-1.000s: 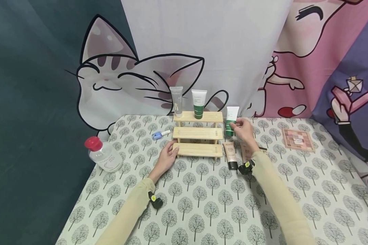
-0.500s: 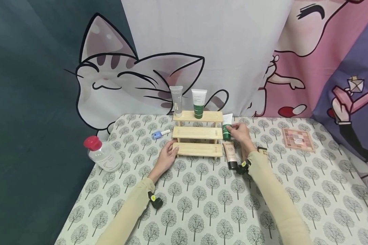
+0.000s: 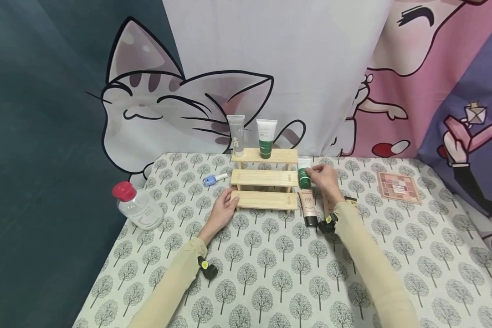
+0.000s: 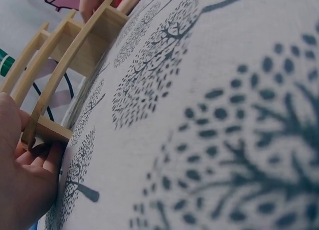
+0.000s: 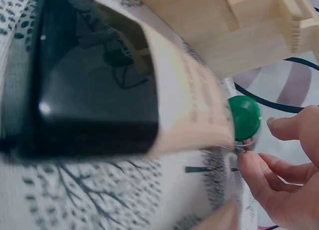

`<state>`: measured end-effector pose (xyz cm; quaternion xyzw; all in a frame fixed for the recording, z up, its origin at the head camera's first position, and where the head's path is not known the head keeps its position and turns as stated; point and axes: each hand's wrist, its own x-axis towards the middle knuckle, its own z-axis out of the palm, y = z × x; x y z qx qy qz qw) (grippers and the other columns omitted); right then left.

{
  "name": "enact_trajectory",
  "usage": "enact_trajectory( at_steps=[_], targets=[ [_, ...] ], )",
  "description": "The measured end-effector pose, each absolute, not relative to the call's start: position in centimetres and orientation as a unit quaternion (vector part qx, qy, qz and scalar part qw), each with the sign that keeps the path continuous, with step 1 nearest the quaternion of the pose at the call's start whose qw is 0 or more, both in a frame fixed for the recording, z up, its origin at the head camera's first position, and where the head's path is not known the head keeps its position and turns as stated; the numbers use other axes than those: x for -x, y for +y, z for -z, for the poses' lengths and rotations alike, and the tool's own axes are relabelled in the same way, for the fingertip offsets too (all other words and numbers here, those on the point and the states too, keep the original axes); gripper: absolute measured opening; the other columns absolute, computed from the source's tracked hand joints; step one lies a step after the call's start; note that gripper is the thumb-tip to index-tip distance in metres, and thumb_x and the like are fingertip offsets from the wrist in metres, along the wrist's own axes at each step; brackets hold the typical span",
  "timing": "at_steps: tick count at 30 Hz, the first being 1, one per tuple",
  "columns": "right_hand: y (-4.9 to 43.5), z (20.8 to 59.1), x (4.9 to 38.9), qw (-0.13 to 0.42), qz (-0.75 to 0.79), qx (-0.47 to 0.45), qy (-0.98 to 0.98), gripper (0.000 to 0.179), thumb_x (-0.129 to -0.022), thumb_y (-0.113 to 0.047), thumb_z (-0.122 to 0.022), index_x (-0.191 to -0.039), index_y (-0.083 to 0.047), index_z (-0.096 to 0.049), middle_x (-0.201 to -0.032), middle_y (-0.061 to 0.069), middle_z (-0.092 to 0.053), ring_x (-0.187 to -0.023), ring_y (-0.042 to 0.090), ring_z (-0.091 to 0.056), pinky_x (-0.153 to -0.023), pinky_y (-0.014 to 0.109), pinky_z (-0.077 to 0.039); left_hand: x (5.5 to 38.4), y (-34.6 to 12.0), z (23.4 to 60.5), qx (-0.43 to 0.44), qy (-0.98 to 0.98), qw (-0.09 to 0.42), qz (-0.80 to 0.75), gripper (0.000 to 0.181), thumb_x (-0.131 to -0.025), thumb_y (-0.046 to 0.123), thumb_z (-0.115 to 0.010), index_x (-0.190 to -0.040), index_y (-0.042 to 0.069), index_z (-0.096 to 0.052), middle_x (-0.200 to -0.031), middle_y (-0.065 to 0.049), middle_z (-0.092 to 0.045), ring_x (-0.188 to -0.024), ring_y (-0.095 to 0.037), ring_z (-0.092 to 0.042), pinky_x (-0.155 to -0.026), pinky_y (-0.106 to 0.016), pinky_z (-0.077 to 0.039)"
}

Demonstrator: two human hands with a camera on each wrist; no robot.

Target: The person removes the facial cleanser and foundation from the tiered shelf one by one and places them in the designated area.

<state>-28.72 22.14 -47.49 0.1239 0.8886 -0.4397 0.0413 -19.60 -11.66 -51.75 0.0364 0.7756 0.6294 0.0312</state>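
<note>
A three-step wooden display stand (image 3: 264,178) is in the middle of the table. My left hand (image 3: 223,207) grips its lowest step at the left end, thumb on top and fingers underneath, as the left wrist view shows. Right of the stand lies a white-and-green squeeze tube (image 3: 305,177). My right hand (image 3: 325,178) is beside this tube; in the right wrist view the thumb stands apart from its green cap (image 5: 244,117), with the other fingertips close by its edge. On the top step stand a grey tube (image 3: 236,136) and another white-and-green tube (image 3: 265,139).
A beige BB cream tube (image 3: 309,207) with a black cap lies right of the stand, a similar tube (image 3: 328,205) partly hidden under the right forearm. An eyeshadow palette (image 3: 398,187) lies farther right. Left are blue nail polish (image 3: 210,181) and a red-capped clear bottle (image 3: 143,212).
The right hand has moved the white-and-green tube left and down toward the stand; it now lies lower, with the fingers loosened. The left hand stays on the stand.
</note>
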Motion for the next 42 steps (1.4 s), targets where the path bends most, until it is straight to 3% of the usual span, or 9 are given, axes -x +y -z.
enact_trajectory(
  at_steps=[8, 16, 21, 26, 32, 42],
  targets=[
    [22.1, 44.1, 28.6, -0.04, 0.42, -0.065, 0.904, 0.041, -0.099, -0.031, -0.063, -0.127, 0.001, -0.065, -0.12, 0.023, -0.069, -0.108, 0.037, -0.064, -0.098, 0.05, -0.055, 19.8, -11.8, 51.9, -0.028, 0.779, 0.037, -0.625, 0.048, -0.104, 0.011, -0.054, -0.149, 0.001, -0.043, -0.149, -0.026, -0.05, -0.135, -0.039, -0.055, -0.114, -0.039, -0.049],
    [20.5, 40.3, 28.5, -0.103, 0.465, -0.037, 0.878, 0.037, -0.096, -0.024, -0.066, -0.125, 0.0, -0.067, -0.119, 0.022, -0.071, -0.107, 0.034, -0.065, -0.1, 0.044, -0.054, 19.8, -11.8, 52.0, -0.032, 0.778, 0.05, -0.626, 0.052, -0.105, 0.011, -0.053, -0.152, -0.001, -0.037, -0.152, -0.028, -0.045, -0.136, -0.04, -0.053, -0.114, -0.039, -0.047],
    [18.8, 38.7, 28.1, -0.099, 0.496, -0.014, 0.863, 0.038, -0.095, -0.023, -0.068, -0.127, -0.002, -0.067, -0.122, 0.019, -0.071, -0.108, 0.031, -0.067, -0.097, 0.038, -0.058, 19.6, -11.8, 51.7, -0.031, 0.774, 0.043, -0.631, 0.05, -0.104, 0.013, -0.055, -0.151, 0.002, -0.04, -0.151, -0.026, -0.048, -0.136, -0.038, -0.054, -0.113, -0.037, -0.049],
    [16.8, 37.7, 27.7, -0.1, 0.53, 0.039, 0.841, 0.038, -0.094, -0.016, -0.071, -0.128, -0.001, -0.066, -0.123, 0.02, -0.071, -0.111, 0.032, -0.069, -0.1, 0.039, -0.059, 19.6, -11.7, 51.8, -0.033, 0.773, 0.035, -0.632, 0.05, -0.104, 0.013, -0.055, -0.15, 0.001, -0.041, -0.151, -0.026, -0.047, -0.137, -0.037, -0.053, -0.114, -0.036, -0.048],
    [14.6, 37.6, 27.7, -0.074, 0.553, 0.082, 0.826, 0.046, -0.093, -0.016, -0.074, -0.134, 0.0, -0.061, -0.131, 0.022, -0.066, -0.12, 0.032, -0.065, -0.108, 0.039, -0.055, 19.5, -11.7, 51.7, -0.032, 0.773, 0.035, -0.633, 0.05, -0.104, 0.013, -0.055, -0.15, 0.001, -0.042, -0.151, -0.026, -0.048, -0.137, -0.037, -0.053, -0.114, -0.036, -0.047],
    [11.9, 38.7, 28.0, -0.057, 0.593, 0.085, 0.799, 0.05, -0.091, -0.014, -0.076, -0.135, 0.0, -0.058, -0.13, 0.02, -0.067, -0.12, 0.032, -0.066, -0.105, 0.034, -0.057, 19.4, -11.7, 51.7, -0.033, 0.775, 0.035, -0.63, 0.05, -0.104, 0.014, -0.055, -0.15, 0.001, -0.041, -0.15, -0.027, -0.049, -0.136, -0.039, -0.054, -0.115, -0.039, -0.047]
  ],
)
